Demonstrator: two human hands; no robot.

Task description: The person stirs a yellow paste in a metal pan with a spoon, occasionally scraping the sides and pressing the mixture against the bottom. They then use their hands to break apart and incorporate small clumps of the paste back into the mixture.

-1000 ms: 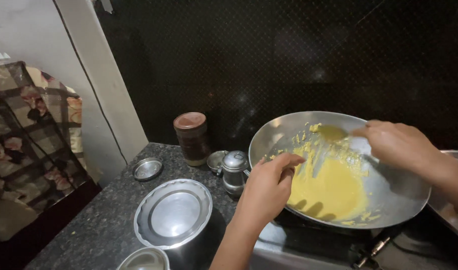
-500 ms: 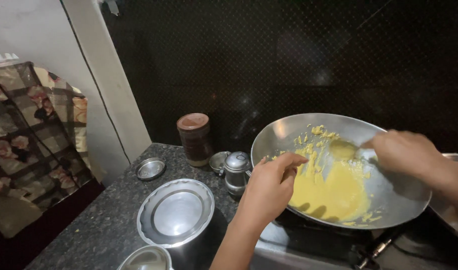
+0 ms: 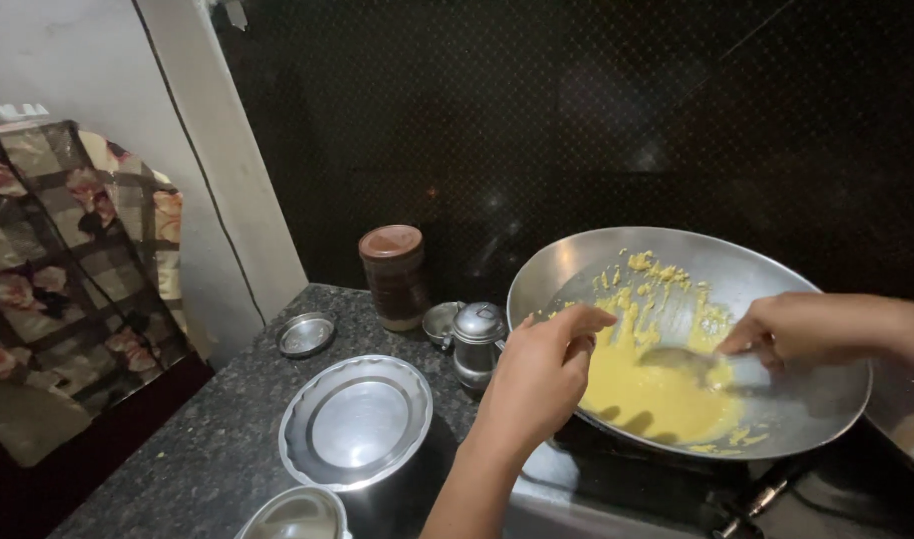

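**Stirring yellow batter in the steel pan**

Since half a second ago my right hand (image 3: 811,327) has drawn the metal spoon (image 3: 682,357) down from the pan's far side, near 12 o'clock, into the middle of the batter. My left hand (image 3: 542,374) has stayed at the rim at 9 o'clock, barely shifted.

The wide, shallow steel pan (image 3: 766,274) sits on the dark stove (image 3: 667,494), holding a pool of thick yellow batter (image 3: 657,394) with crumbs smeared up its far wall. My right fingers are pinched together around the spoon's handle. My left fingers are curled close, their tips at the pan's edge; I cannot tell whether they grip it.

The surface (image 3: 208,459) is dark speckled stone. At 9 o'clock of the pan stands a small lidded steel pot (image 3: 477,339), and beyond it, at 10 o'clock, a brown round jar (image 3: 393,274). At 7 o'clock lies a round steel lid (image 3: 357,419) on a vessel, with a small steel dish (image 3: 306,334) beyond it. The wall behind is black tile; a floral checked cloth (image 3: 68,269) hangs at far left by a pale wall.
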